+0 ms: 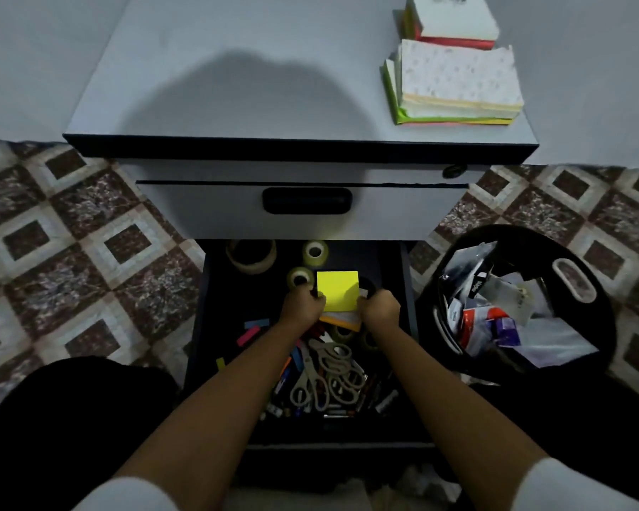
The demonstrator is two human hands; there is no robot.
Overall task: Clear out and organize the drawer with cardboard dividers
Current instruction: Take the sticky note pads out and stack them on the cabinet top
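Both hands, left hand (305, 304) and right hand (379, 307), grip the yellow note pad (338, 290); the drawer (200, 326) is still cluttered, no dividers in.

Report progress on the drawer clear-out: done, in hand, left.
Done: note-paper stacks sit on the cabinet top, and packaging fills the black bin. In hand: the left hand and right hand grip the yellow sticky pad within the drawer. Left: tape rolls, scissors and pens lie inside; no cardboard dividers are visible.

Diamond-patterned floor (71, 252), plain wall (15, 49)
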